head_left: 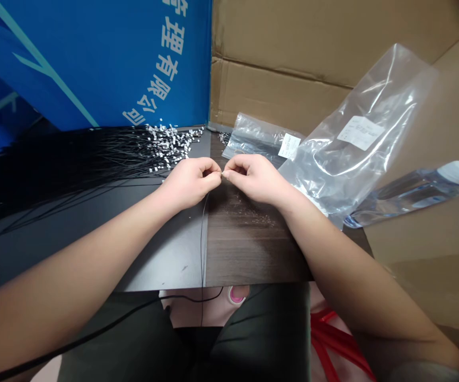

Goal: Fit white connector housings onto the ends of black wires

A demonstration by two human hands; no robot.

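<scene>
Above the middle of the table, my left hand [192, 181] is closed in a pinch on a thin black wire [202, 233], which hangs down past the table's front edge. My right hand [258, 179] is pinched shut too, its fingertips meeting those of the left. Whatever tiny piece lies between the right fingertips is mostly hidden. Behind and left of my left hand spreads a big bundle of black wires [106, 151] with small white ends [169, 143].
A zip bag of wires [255, 139] lies behind my hands. To the right are a large clear plastic bag [333, 164] and a water bottle [408, 193] on its side. Small crumbs [261, 216] dot the brown tabletop [249, 254]. Cardboard [285, 42] and a blue panel [106, 58] stand behind.
</scene>
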